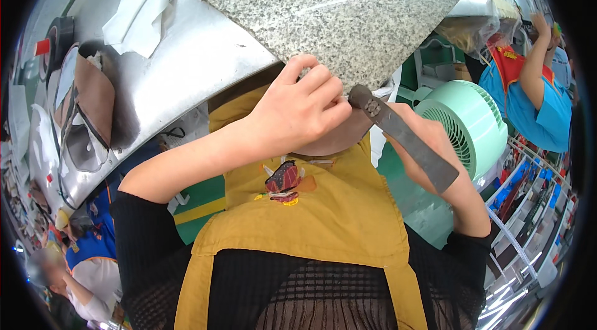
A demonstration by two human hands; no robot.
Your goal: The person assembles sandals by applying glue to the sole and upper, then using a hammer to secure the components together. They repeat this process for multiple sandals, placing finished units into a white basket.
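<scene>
Your left hand (298, 115) pinches the tan piece (336, 140) against the granite slab (336, 13) edge, right hand (435, 143) grips the dark flat blade (407, 140) — keep strokes shallow, fingers clear.

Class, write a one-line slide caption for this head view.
Left hand and right hand grip a dark flat metal tool against a granite slab's edge.
</scene>
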